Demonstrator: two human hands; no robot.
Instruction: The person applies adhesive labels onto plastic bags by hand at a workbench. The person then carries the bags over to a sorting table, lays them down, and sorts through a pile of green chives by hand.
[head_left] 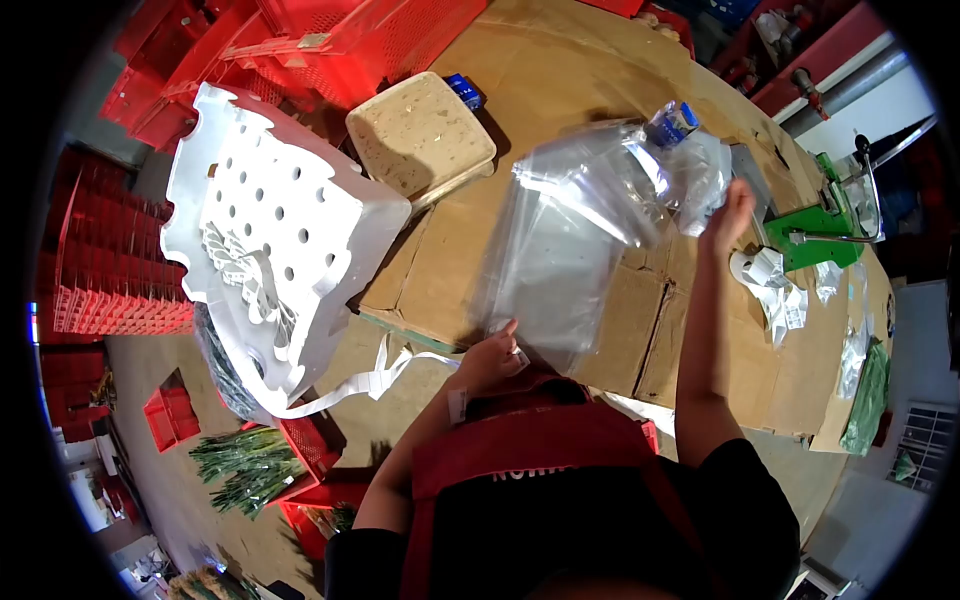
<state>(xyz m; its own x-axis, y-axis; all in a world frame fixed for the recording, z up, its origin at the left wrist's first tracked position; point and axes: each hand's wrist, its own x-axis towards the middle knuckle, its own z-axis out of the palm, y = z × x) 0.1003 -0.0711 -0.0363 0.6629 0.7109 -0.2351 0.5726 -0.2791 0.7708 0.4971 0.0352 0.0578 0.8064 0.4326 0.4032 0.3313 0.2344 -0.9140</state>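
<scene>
A stack of clear plastic bags (560,270) lies across the cardboard in front of me. My left hand (488,362) is closed at the near edge of the bags, with a strip of white labels (375,382) running to it from the white crate. A small white label (520,358) shows at its fingertips. Farther off on the right, my right hand (731,212) has curled fingers at the crumpled edge of the clear plastic. Resting on the bags near it is a small blue packet (672,124).
To the left stands a white perforated crate (270,190) with label strips inside. Behind it are a beige tub (420,130) and red crates (340,50). A green tape dispenser (815,238) and crumpled white labels (775,290) sit right. Leafy green bundles (250,465) are low left.
</scene>
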